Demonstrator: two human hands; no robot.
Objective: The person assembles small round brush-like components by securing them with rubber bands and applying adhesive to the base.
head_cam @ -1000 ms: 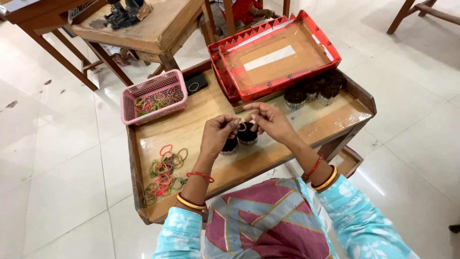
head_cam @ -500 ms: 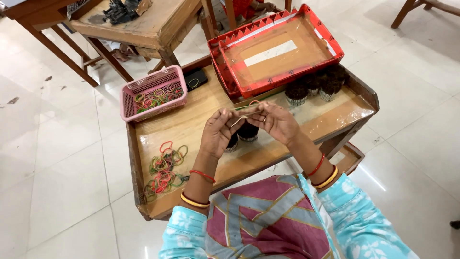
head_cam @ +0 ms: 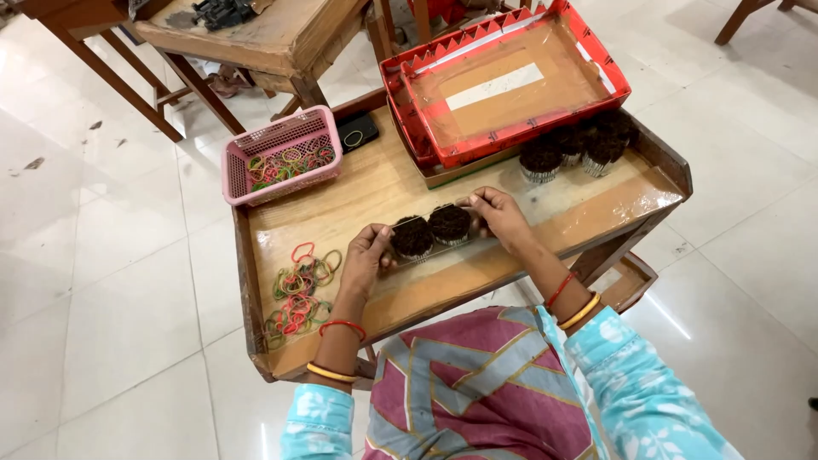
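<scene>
Hands dropped lower since earlier; my left hand and right hand now stretch a rubber band around two dark cups, both pinching it. Left of grip: loose bands, pink basket of bands. Beyond: red tray, more cups.

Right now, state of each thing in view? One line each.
left hand: gripping the left end of the bundle
right hand: gripping its right end
two dark bundles: side by side, held between both hands just over the tray
pink basket: upright, holding rubber bands
loose rubber bands: scattered on the wooden tray
red tray: empty, lined
other dark bundles: standing by it
</scene>
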